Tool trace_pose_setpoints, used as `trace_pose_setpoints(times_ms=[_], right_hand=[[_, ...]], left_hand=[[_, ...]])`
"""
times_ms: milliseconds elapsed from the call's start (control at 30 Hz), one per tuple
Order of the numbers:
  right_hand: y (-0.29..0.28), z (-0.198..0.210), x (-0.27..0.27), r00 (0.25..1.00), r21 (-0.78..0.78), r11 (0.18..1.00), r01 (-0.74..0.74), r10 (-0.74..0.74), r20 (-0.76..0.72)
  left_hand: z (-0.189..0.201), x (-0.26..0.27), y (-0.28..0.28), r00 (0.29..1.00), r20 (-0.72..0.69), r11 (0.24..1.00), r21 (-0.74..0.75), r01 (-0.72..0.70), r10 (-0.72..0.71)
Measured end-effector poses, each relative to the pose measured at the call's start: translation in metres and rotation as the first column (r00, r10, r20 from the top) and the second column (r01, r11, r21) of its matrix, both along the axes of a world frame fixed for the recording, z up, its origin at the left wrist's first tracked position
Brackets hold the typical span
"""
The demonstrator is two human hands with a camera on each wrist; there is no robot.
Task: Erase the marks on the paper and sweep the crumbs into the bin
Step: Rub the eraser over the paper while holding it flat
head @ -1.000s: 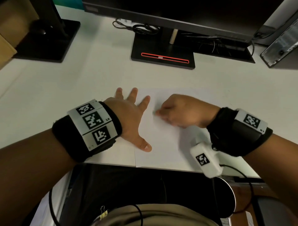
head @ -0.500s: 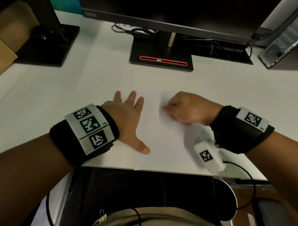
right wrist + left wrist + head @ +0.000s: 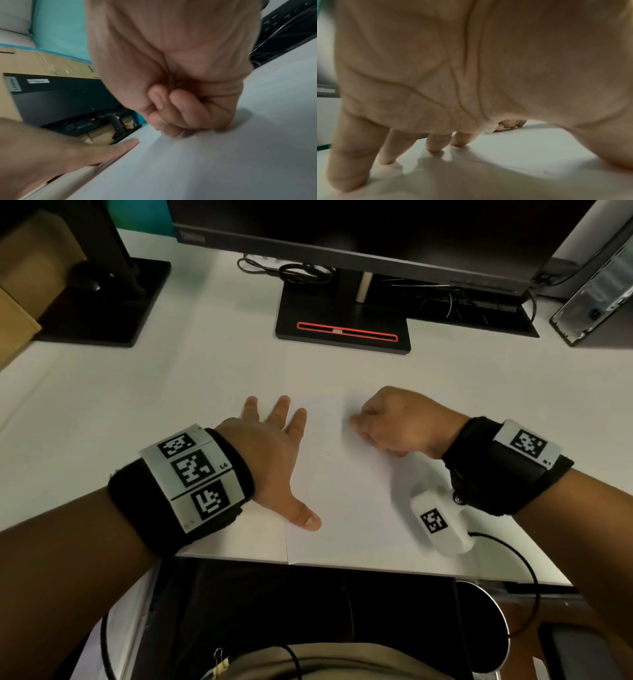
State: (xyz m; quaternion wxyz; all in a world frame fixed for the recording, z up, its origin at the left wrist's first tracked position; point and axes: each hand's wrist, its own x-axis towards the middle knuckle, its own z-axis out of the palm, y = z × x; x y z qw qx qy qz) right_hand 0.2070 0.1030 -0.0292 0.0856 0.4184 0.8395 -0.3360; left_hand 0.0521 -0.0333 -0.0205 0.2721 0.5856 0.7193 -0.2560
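A white sheet of paper [image 3: 349,501] lies at the desk's near edge, with a few faint specks and marks [image 3: 329,453] on it. My left hand [image 3: 274,453] lies flat, fingers spread, pressing the sheet's left edge; its fingertips [image 3: 435,143] touch the surface. My right hand [image 3: 363,429] is curled at the sheet's upper middle, knuckles up. In the left wrist view a small white eraser [image 3: 491,130] shows pinched in its fingertips, touching the paper [image 3: 522,148]. The head view hides the eraser. The right wrist view shows the curled right hand [image 3: 164,121] on the paper [image 3: 223,162].
A black monitor base [image 3: 342,326] with a red slot stands behind the paper, with cables [image 3: 301,273] beside it. Another black stand [image 3: 102,302] is far left, a computer case [image 3: 596,299] far right. A round metal-rimmed bin [image 3: 493,628] sits below the desk's front right.
My right hand has slid a little to the right and away from me across the paper. The left hand has stayed flat in the same place.
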Motion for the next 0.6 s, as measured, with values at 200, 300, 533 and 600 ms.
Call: trace_pose_setpoints(times_ms=[200,300,533,600], right_hand=[[-0.001,0.000,0.000,1.000,-0.019,1.000,-0.011,0.011,-0.005],[-0.009,-0.001,-0.002,0.998,0.003,0.998,-0.059,0.059,-0.002],[-0.006,-0.002,-0.006,1.000,0.016,1.000,-0.012,0.012,-0.016],[-0.016,-0.004,-0.009,0.996,0.025,0.996,-0.087,0.087,-0.003]], left_hand=[[-0.001,0.000,0.001,1.000,0.002,1.000,0.002,0.002,-0.002],[-0.001,0.000,0.001,1.000,0.000,1.000,0.002,0.000,0.000],[-0.002,0.000,0.000,1.000,-0.002,1.000,0.014,0.001,-0.001],[-0.002,0.001,0.000,1.000,-0.003,1.000,0.017,-0.001,0.001]])
